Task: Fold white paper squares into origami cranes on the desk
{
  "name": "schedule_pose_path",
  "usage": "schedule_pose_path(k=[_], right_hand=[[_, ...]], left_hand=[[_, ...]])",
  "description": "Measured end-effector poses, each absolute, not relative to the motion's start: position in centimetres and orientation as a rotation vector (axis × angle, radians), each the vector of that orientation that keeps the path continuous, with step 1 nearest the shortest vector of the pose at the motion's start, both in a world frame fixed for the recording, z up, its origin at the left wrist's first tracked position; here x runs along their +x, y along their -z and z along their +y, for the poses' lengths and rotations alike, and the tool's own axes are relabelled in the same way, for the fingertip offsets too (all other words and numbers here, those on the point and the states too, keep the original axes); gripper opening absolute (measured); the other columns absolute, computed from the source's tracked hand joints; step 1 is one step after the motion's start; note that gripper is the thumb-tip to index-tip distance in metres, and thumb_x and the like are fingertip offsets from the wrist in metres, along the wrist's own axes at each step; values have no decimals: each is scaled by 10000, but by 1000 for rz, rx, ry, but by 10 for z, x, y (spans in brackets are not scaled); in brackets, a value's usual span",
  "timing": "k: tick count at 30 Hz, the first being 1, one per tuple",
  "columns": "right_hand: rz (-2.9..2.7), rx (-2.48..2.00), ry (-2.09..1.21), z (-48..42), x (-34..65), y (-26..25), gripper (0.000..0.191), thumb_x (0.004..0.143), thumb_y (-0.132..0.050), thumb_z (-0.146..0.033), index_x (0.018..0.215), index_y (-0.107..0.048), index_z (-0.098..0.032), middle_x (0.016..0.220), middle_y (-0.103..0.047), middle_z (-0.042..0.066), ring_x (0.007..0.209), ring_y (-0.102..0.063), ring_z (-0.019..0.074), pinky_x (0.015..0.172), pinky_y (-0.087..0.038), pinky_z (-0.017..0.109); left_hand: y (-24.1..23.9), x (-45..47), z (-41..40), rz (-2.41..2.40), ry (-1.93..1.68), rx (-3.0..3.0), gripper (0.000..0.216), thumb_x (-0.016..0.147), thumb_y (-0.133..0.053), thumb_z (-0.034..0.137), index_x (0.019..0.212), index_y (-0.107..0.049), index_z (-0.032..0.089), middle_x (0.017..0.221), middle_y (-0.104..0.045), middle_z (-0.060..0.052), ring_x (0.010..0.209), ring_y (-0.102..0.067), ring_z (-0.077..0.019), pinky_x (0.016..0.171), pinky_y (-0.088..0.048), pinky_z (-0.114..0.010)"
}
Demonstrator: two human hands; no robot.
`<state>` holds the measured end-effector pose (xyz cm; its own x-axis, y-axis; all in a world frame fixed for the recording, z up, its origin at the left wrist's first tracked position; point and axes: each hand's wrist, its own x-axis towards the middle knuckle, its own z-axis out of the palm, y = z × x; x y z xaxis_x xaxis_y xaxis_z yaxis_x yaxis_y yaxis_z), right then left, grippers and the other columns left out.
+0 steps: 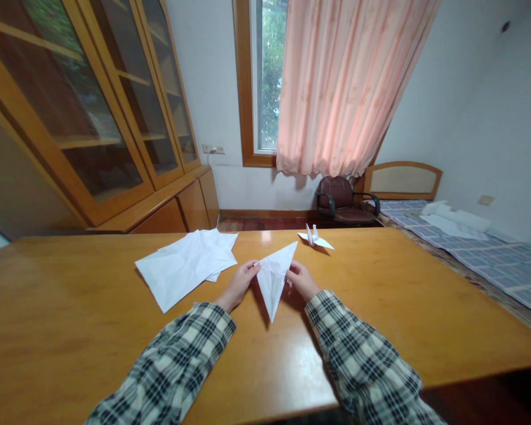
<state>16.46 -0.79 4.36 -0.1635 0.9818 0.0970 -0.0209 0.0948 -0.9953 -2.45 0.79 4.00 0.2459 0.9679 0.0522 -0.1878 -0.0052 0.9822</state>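
Observation:
A folded white sheet of paper (274,274) is held just above the table, one sharp point turned toward me and another toward the far right. My left hand (243,282) pinches its left corner between thumb and fingers. On the opposite side, my right hand (301,278) grips the right edge, its fingers partly hidden behind the paper. Beyond my right hand stands a white origami crane (315,238) with its wings spread. Left of my left hand lies a loose pile of white paper sheets (190,260), creased and overlapping.
The wooden table (71,330) spans the view. A glass-door cabinet (128,106) stands at the left. A brown armchair (343,200) sits behind the table, below a pink curtain (345,82). To the right is a bed (482,248) with a checked cover.

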Motion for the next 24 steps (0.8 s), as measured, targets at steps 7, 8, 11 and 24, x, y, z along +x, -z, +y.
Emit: schedule_pose_path(k=[7, 8, 11, 24], right_hand=[[-1437, -1099, -1288, -6, 161, -31, 55, 632, -607, -207, 611, -597, -157, 438, -526, -45, 376, -444, 75, 391, -381, 191], [-1448, -1105, -1283, -6, 161, -31, 48, 632, -607, -201, 609, -605, -159, 440, -535, -41, 379, -449, 79, 395, -389, 197], [-1475, -1079, -1258, -8, 158, -34, 60, 648, -626, -219, 673, -650, -170, 500, -601, -15, 471, -544, 131, 492, -486, 257], [-1472, -1012, -1002, -9, 155, -36, 257, 663, -562, -189, 882, -697, -197, 958, -715, 58, 1008, -619, 248, 958, -449, 440]], left_hand=[[-47, -22, 0, 862, -1058, 1293, 417, 698, -674, 480, 939, -584, 152, 738, -647, -10, 657, -576, -152, 608, -413, -234], [-48, -21, -1, 862, -1058, 1307, 445, 707, -667, 479, 997, -555, 160, 719, -642, -2, 654, -580, -154, 606, -412, -234], [-45, -20, -1, 900, -1089, 1371, 499, 739, -638, 464, 1107, -456, 181, 639, -600, 34, 601, -560, -140, 587, -395, -227], [-42, -12, -12, 1036, -1276, 1784, 476, 816, -564, 439, 1214, -463, 198, 1224, -507, -116, 1095, -512, -216, 828, -470, -302]])
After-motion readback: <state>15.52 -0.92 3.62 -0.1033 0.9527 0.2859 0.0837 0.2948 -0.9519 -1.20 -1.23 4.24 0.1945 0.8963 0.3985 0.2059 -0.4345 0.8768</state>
